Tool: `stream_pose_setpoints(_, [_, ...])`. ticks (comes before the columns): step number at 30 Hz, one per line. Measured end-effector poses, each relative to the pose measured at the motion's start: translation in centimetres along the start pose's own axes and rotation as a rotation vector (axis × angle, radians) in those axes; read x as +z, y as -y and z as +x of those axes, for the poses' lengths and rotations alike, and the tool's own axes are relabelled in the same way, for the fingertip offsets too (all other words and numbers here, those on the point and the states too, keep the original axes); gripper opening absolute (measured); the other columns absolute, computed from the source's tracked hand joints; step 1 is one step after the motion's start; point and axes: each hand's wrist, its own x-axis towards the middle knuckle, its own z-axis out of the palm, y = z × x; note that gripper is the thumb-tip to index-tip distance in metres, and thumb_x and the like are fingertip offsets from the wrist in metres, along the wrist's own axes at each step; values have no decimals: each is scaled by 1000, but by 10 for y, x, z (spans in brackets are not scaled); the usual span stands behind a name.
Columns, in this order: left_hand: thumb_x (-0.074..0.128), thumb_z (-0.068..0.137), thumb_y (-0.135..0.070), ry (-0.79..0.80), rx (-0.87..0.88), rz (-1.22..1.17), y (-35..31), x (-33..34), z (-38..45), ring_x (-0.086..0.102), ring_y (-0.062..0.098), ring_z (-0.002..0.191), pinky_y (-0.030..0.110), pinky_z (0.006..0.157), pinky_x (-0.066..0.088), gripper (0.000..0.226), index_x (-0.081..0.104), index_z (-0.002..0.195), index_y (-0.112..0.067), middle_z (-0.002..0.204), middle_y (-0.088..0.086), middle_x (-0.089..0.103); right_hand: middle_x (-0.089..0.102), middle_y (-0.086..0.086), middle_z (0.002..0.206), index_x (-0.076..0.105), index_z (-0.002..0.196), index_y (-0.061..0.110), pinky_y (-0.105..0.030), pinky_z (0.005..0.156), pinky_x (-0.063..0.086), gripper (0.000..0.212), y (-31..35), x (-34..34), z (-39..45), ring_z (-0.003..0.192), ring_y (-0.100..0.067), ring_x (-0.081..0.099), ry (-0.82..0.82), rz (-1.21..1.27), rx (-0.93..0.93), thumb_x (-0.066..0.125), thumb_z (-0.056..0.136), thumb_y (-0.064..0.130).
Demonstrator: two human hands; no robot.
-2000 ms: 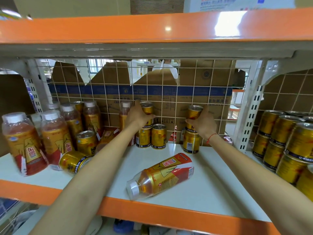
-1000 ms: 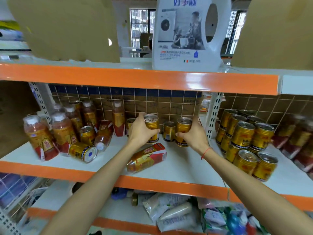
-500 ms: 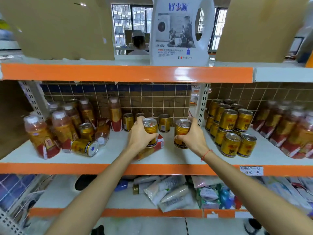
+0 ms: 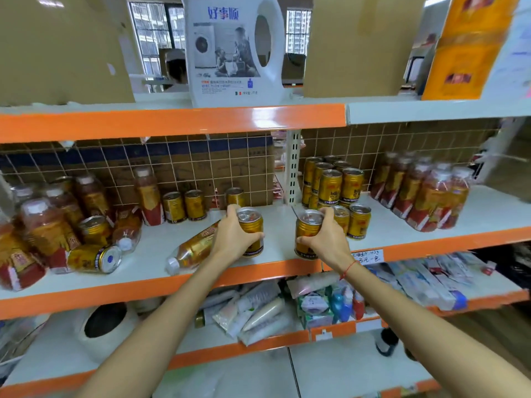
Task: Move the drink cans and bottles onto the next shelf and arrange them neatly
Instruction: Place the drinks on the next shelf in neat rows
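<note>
Right now each hand is gripping one upright gold can: the left hand [image 4: 232, 237] wrapping the left can [image 4: 251, 231], the right hand [image 4: 327, 239] the right can [image 4: 307, 234], both at twelve o'clock, over the shelf [image 4: 149, 259] front.

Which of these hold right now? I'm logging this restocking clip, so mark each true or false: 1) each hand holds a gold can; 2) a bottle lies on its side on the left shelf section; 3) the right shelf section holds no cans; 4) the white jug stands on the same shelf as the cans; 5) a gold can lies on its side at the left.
1) True: the left hand grips a gold can and the right hand grips another gold can.
2) True: the bottle lies on its side by the left hand.
3) False: stacked cans stand there already.
4) False: the white jug stands on the shelf above.
5) True: the tipped can lies on its side.
</note>
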Motion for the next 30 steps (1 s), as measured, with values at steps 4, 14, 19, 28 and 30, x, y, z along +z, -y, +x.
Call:
stream_pose_setpoints(4, [84, 67, -35, 23, 27, 4, -36, 33, 0, 55, 24, 108, 33, 85, 46, 76, 38, 125, -15, 120, 8, 57, 56, -8, 122, 34, 125, 17, -40, 88, 47, 74, -31, -36, 3, 108, -30, 57, -29, 20, 28, 81, 68, 24])
stream_pose_setpoints(14, [84, 63, -39, -11, 35, -69, -131, 131, 0, 57, 22, 106, 42, 88, 51, 71, 41, 117, -20, 117, 4, 60, 63, -2, 105, 31, 105, 27, -43, 80, 53, 63, -106, -132, 43, 97, -26, 63, -2, -41, -53, 81, 68, 32])
stream_pose_setpoints(19, [84, 64, -39, -54, 20, -43, -156, 154, 1, 58, 21, 105, 41, 87, 51, 72, 43, 120, -20, 116, 2, 61, 61, -7, 116, 36, 122, 15, -40, 84, 51, 69, -123, -152, 63, 105, -28, 60, 36, -58, -89, 80, 71, 31])
stream_pose_setpoints(28, [87, 62, -37, -69, 34, -70, -164, 160, 22, 57, 19, 112, 39, 94, 50, 84, 40, 128, -16, 122, 3, 60, 60, -8, 117, 37, 121, 13, -38, 83, 50, 67, -125, -146, 89, 105, -28, 60, 35, -17, -129, 80, 72, 29])
stream_pose_setpoints(30, [86, 63, -36, -68, 45, -78, -163, 161, 28, 57, 20, 113, 37, 94, 50, 86, 39, 131, -13, 123, 6, 59, 60, -8, 118, 36, 124, 13, -40, 85, 51, 69, -126, -143, 93, 106, -27, 60, 23, -9, -123, 79, 73, 30])
